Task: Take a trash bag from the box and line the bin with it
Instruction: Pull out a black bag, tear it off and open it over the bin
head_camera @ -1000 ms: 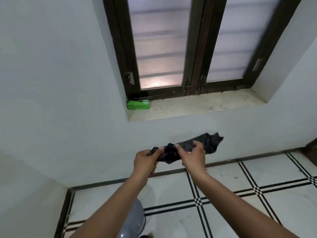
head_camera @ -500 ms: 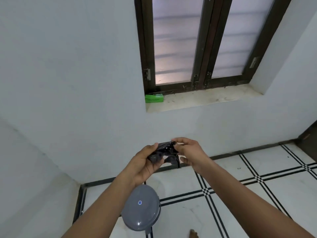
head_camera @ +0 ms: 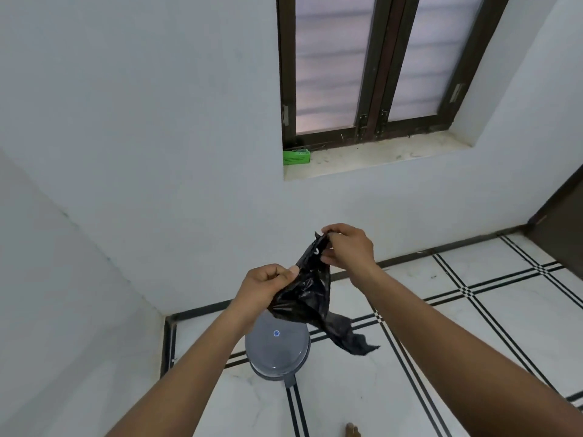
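Since the earlier frames the bag has come out of its tight wad and the hands have drawn apart, the right rising above the left; the view has also tipped down, so more of the bin shows.

Going left to right: the left hand [head_camera: 268, 283] is closed, its thumb and fingers [head_camera: 293, 272] pressed together on a gathered bunch of the trash bag [head_camera: 307, 298]. The black film hangs from that pinch, bulging in loose folds, with a crumpled tail trailing down and to the right in the air. Directly below the left wrist, on the tiled floor [head_camera: 473, 326], stands the grey bin [head_camera: 277, 348], its lid shut, a small blue dot on top. The bag hangs above it and does not appear to touch it. Further right and higher, the right hand [head_camera: 348, 249] pinches the bag's top edge between thumb and fingertips, so the film stretches diagonally between the two grips. Up on the window sill [head_camera: 378, 157], well apart from the hands, lies the green box [head_camera: 296, 156].

The bag looks very light, limp and slick, likely to cling to itself. A good hold would be at the open edge, rubbing the two layers apart to find the mouth.
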The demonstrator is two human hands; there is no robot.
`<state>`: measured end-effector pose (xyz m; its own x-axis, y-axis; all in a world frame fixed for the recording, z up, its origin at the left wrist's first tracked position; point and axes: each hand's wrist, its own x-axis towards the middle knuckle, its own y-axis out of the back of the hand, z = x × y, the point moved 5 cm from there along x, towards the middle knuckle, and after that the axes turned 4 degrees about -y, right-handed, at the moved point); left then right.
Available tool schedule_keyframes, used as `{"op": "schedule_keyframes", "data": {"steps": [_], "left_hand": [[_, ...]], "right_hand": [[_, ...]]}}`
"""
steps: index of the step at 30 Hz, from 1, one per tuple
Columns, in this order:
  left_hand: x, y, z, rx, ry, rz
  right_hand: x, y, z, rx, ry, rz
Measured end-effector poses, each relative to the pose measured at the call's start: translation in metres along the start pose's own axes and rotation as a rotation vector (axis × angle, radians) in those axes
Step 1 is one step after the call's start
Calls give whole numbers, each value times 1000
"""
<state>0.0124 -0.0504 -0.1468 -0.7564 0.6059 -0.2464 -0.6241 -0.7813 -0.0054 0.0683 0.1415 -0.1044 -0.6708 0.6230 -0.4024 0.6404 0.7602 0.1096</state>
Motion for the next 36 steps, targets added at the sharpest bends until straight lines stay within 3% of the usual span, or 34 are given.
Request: {"op": "schedule_keyframes", "data": {"steps": [3,5,8,9,12,14,24,31,36], "left_hand": [[-9,2,-1,0,-3,33],[-13,7,-1,-71,-10,149],[-19,6,2,-135,-22,230],[-21,3,4,-137,-23,226],[-25,-10,6,-138,-8,186],[-28,-21,7,-181,11,141],[-47,-43,-4,-743,238,269],[-68,-61,-11,-437,263,196],[-77,-55,-18,-524,286,380]], "right_hand": [[-11,-15,5,241,-63,-207],[-22,-16,10,47,20,-180],[-43,-12,15,-318,248,54],[-45,-11,19,-290,231,54],[-50,-19,33,50,-151,-283],[-51,-18,37,95,-279,-432],[-57,17,57,241,-344,-468],[-72,15,57,14,-256,-552],[-69,27,61,56,-276,-449]]}}
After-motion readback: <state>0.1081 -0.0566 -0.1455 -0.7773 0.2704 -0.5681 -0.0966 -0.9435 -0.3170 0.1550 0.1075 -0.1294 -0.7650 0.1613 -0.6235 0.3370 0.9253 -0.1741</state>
